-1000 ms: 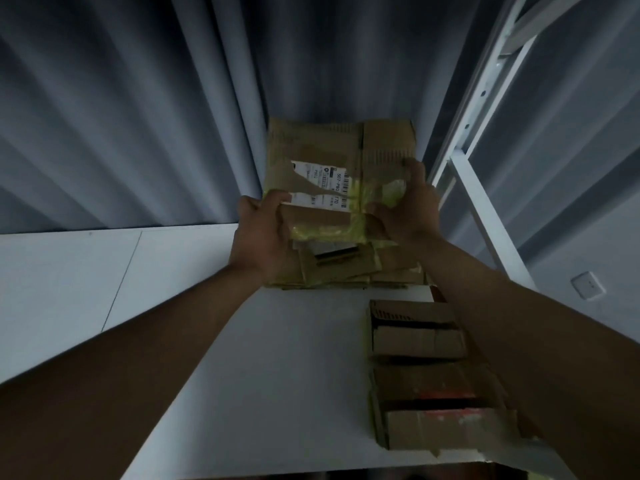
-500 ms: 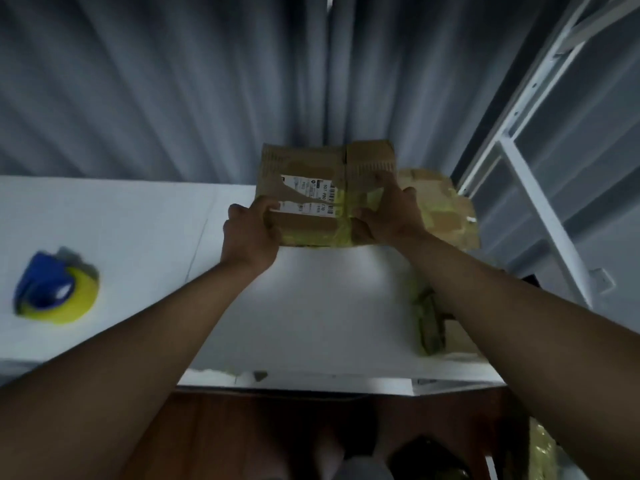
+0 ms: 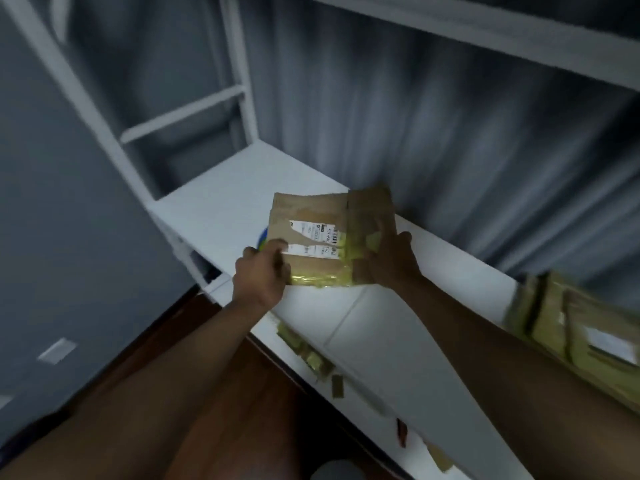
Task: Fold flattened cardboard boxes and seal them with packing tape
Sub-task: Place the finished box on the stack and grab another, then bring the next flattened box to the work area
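Head view, near to far. Scraps of yellowish tape (image 3: 313, 356) lie along the near edge of the white tabletop (image 3: 374, 334). Above that edge, the left hand (image 3: 259, 278) pinches the lower left corner of a flattened cardboard box (image 3: 318, 230), thumb on its printed label (image 3: 311, 237); the right hand (image 3: 391, 261) grips the box's right side, fingers curled behind the panel. The box is held clear of the tabletop, tilted toward the camera, with old yellow tape along its lower edge. A blue and yellow object (image 3: 262, 238), probably a tape dispenser, shows just behind the box's left side. A stack of flattened boxes (image 3: 571, 337) lies on the tabletop at far right, well apart. Step in hand, as judged: carrying one flat box to the work area, before folding. The next move likely calls for opening the panels into a tube and folding the flaps shut, then reaching for the tape.
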